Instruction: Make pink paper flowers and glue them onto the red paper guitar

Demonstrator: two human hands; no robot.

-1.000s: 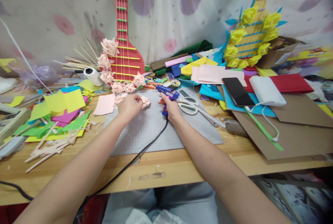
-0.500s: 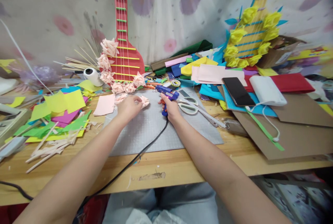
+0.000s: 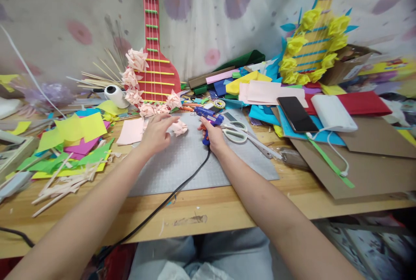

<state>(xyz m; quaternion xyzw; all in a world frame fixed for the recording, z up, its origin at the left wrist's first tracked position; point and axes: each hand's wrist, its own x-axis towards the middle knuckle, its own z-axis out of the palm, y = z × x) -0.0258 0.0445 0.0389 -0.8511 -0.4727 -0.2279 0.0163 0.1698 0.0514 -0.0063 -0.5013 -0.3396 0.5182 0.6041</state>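
Observation:
My right hand [image 3: 212,135] grips a blue hot glue gun [image 3: 209,116] by its handle, nozzle pointing left over the grey cutting mat [image 3: 195,167]. Its black cord [image 3: 172,194] trails down to the left. My left hand [image 3: 158,135] is open, fingers spread over the mat, with nothing seen in it. Just right of its fingertips lies a pale pink paper flower [image 3: 179,127]. Behind it leans a red paper guitar [image 3: 159,78] with yellow and green bars, white strings and pink paper flowers [image 3: 136,59] along its lower left edge.
White-handled scissors [image 3: 235,135] lie right of the glue gun. A phone [image 3: 297,114] and a white power bank [image 3: 334,113] rest on coloured sheets. Coloured paper scraps [image 3: 73,135] are heaped at left. A yellow guitar [image 3: 313,50] stands back right.
My left hand has come off the pink flower, drawing slightly left with its fingers opening out. The flower stays on the mat. My right hand and the glue gun hold still.

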